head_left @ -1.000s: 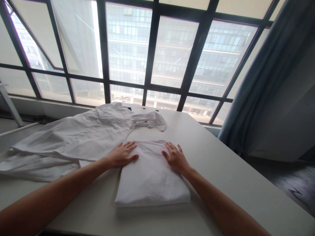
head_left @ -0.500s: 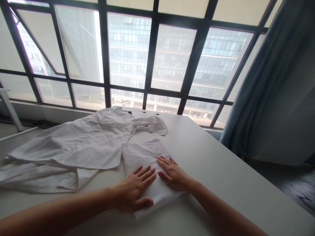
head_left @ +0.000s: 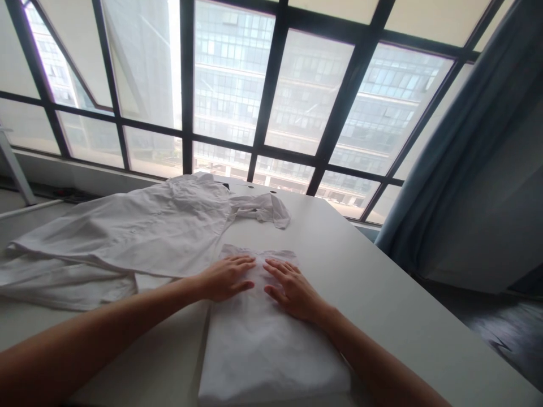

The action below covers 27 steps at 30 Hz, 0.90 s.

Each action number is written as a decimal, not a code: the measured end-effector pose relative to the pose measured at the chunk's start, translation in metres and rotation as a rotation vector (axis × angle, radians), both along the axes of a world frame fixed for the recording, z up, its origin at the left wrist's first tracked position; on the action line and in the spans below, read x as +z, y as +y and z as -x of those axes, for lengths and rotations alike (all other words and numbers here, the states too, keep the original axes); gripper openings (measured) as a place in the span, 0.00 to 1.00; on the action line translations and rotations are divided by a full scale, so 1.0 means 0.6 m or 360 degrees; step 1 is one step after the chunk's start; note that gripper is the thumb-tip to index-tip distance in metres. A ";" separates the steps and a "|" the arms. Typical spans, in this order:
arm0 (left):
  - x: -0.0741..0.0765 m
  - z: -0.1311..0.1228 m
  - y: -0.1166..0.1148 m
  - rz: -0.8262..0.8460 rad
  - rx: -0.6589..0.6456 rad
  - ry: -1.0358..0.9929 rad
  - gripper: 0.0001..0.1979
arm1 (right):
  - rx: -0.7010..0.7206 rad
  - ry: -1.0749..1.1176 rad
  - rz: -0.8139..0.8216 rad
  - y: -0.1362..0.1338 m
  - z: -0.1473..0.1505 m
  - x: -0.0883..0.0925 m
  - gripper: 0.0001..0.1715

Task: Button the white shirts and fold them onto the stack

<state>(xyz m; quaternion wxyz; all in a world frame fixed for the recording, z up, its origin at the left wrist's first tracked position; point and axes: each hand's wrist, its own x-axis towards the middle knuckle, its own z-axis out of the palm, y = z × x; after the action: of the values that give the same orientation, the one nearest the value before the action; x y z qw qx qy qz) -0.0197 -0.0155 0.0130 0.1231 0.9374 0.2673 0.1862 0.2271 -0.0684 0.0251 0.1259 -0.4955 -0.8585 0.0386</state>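
A folded white garment (head_left: 271, 350) lies on the white table in front of me, its far edge slightly crumpled. My left hand (head_left: 229, 277) rests on its upper left part, palm down with the fingers stretched out. Across from it, my right hand (head_left: 292, 288) lies flat on the upper right part, fingers pointing forward and left. A small gap separates the two sets of fingertips. Left of the folded piece, a white shirt (head_left: 127, 226) is spread out, with one sleeve (head_left: 263, 208) reaching right across the table; my left forearm hides some of its lower edge.
The white table (head_left: 382, 299) runs away toward a large window with black frames (head_left: 186, 90). A blue-grey curtain (head_left: 449, 152) hangs at the right. On the far left stands a white metal leg (head_left: 17, 167). A small dark object (head_left: 224, 185) sits behind the shirt.
The folded garment now stretches closer to me and looks longer and straighter. Both hands have shifted slightly toward its far edge, and the view has tilted a little.
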 end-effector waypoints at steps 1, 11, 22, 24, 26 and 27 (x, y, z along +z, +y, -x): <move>-0.009 0.005 0.017 -0.0021 0.0074 0.0075 0.32 | -0.0014 -0.0020 0.0082 0.008 -0.002 -0.007 0.34; -0.017 0.034 0.055 0.0060 0.0567 0.0483 0.36 | -0.0808 -0.0059 0.0069 0.036 -0.070 -0.006 0.35; -0.016 0.043 0.060 0.0032 0.1082 0.0595 0.36 | -0.0068 -0.0155 0.0331 0.046 -0.078 -0.024 0.37; -0.013 0.048 0.058 0.0077 0.1085 0.0646 0.35 | -0.0274 -0.0240 0.0370 0.073 -0.156 -0.023 0.35; -0.013 0.050 0.056 0.0074 0.1063 0.0680 0.35 | -0.0683 -0.0342 0.0328 0.084 -0.228 -0.021 0.33; -0.013 0.051 0.055 0.0064 0.1050 0.0689 0.34 | -0.0942 -0.0381 0.0267 0.085 -0.256 -0.020 0.32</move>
<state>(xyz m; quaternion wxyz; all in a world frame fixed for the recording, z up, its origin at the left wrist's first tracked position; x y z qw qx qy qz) -0.0503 0.0176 0.0051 0.0158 0.8161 0.5776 0.0083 0.3809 -0.0174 0.0132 -0.0113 -0.7331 -0.6799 0.0126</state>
